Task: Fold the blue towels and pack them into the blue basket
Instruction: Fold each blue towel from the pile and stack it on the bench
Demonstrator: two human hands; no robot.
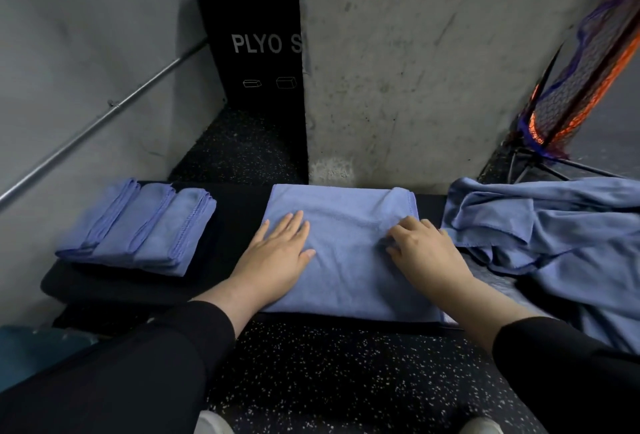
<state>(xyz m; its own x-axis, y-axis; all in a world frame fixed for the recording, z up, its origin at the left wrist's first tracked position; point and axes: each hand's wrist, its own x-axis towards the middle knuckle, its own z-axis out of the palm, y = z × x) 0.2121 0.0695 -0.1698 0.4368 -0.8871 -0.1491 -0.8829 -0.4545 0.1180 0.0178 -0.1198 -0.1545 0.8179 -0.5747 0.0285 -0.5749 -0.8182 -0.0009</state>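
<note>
Towels are the matter here, and one half-folded blue towel (346, 253) lies in the middle of the black counter (235, 226) under both hands. The left hand (277, 246) rests flat on its left part, fingers straight and spread, pressing the cloth down. The right hand (422, 246) is on the right part with its fingers curled; they seem to pinch a fold of the cloth, but I cannot tell this for sure.

I judge the step in hand is the folding of this towel: it is already a neat rectangle, and one more fold across looks needed. For that, the right hand must take the edge firmly and bring it over while the left hand keeps the layers from sliding.

To the left, three folded towels (138, 226) lie side by side on the counter. To the right lies a loose heap of unfolded towels (554, 236), so much work remains. A blue-green shape (31, 350) shows at the lower left; whether it is the basket I cannot say.

Behind, a black box (256, 35) carries white letters "PLYO S", the rest hidden by the concrete pillar (415, 70).
</note>
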